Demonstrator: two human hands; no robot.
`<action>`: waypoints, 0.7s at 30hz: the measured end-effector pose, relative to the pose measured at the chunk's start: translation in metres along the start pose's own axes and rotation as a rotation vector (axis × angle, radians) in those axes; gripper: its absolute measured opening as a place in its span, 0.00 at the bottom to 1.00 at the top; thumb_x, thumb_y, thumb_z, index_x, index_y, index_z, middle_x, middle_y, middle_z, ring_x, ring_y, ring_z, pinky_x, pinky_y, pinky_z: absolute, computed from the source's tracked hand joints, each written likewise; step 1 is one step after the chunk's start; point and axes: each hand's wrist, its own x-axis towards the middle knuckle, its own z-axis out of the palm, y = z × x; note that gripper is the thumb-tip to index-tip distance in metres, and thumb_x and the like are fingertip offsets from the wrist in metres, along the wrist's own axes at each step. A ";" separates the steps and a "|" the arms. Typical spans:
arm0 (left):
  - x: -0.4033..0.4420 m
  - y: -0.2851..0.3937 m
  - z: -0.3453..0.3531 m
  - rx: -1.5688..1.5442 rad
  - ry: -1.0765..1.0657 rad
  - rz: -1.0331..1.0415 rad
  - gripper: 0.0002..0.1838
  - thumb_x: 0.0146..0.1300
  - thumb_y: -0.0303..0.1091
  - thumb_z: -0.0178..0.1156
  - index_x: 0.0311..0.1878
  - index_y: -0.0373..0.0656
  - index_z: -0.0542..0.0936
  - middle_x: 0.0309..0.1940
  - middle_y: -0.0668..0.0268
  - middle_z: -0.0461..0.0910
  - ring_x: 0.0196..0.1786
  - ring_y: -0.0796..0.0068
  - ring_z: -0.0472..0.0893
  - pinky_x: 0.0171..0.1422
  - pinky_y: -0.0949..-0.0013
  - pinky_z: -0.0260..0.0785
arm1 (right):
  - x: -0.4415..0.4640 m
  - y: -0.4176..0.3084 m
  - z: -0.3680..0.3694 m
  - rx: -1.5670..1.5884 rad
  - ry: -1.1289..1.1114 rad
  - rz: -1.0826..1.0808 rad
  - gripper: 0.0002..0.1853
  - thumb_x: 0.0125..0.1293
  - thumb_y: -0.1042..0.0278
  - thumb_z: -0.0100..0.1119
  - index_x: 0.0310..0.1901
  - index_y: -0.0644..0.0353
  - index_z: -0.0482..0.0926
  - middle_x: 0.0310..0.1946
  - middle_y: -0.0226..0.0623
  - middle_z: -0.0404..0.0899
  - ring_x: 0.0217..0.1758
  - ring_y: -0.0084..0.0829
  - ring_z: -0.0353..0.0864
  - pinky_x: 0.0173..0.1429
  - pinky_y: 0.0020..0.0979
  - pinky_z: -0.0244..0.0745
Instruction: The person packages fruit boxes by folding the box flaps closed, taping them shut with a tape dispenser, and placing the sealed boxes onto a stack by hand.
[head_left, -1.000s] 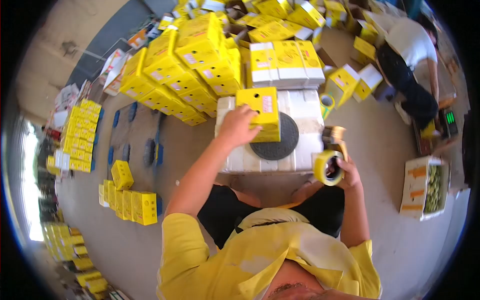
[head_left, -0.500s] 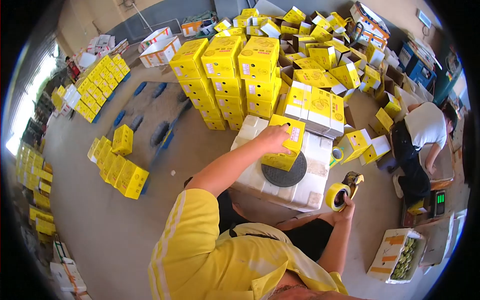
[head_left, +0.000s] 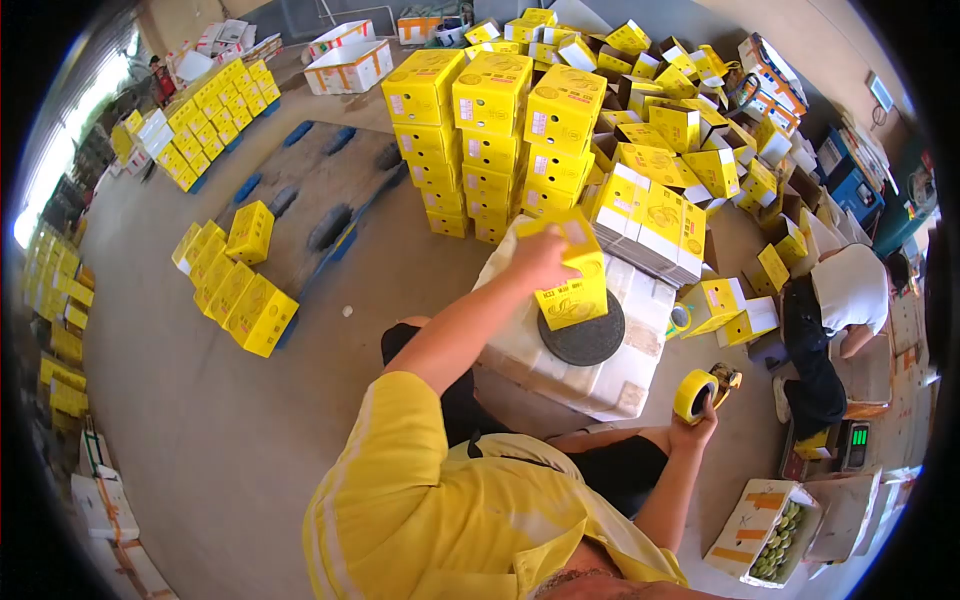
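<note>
My left hand [head_left: 543, 262] is closed on a yellow printed carton [head_left: 578, 292], its fingers over the upper left part. The carton looks tilted above a round dark disc [head_left: 582, 335] on a white foam box [head_left: 510, 345]; I cannot tell whether they touch. My right hand [head_left: 693, 430] grips a tape dispenser [head_left: 697, 394] loaded with a wide yellow roll, held out to the right of the foam box. Some of its fingers are hidden behind the roll.
Stacked yellow cartons [head_left: 490, 140] and flat folded cartons [head_left: 650, 222] stand beyond the foam box. Loose open cartons [head_left: 675, 125] heap behind. A pallet [head_left: 310, 185] lies left. A co-worker [head_left: 835, 320] bends at the right, near a crate of green fruit [head_left: 765, 530].
The carton has turned and tipped under my left hand, so its pink label no longer faces up beside the fingers. My right hand has turned the tape dispenser. The whole view has shifted slightly.
</note>
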 end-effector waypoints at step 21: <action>-0.288 -0.364 -0.060 -0.187 0.565 -1.436 0.23 0.54 0.51 0.74 0.39 0.37 0.89 0.46 0.48 0.87 0.46 0.50 0.87 0.50 0.51 0.77 | 0.025 0.177 0.073 -0.183 0.036 0.552 0.23 0.64 0.66 0.65 0.62 0.56 0.79 0.58 0.38 0.84 0.61 0.44 0.82 0.70 0.51 0.74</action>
